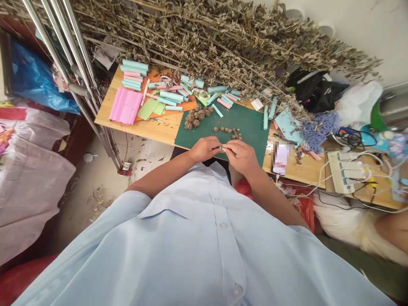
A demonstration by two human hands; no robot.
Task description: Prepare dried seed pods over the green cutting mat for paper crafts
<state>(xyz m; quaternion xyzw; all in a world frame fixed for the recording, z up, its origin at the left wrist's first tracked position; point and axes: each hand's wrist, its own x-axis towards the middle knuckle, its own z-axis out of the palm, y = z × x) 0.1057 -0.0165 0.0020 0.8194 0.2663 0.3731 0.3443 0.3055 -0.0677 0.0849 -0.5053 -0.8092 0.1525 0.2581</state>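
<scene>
Near the front edge of a dark green mat (251, 123), my left hand (205, 148) and my right hand (240, 156) meet fingertip to fingertip. Both are closed in a pinch around something tiny, too small and covered to name. Just beyond them on the mat lies a loose row of small brown dried clumps (227, 130). A pile of larger, rounder brown dried balls (195, 117) sits to the left of that row, beyond my left hand.
Paper rolls (172, 95), pink sheets (126, 106) and green sheets (149, 109) lie at the back left. Dried leafy stalks (204, 46) stretch across the back. To the right are a phone (281, 158), blue-purple cords (319, 131) and a power strip (342, 172). Metal poles (79, 59) stand left.
</scene>
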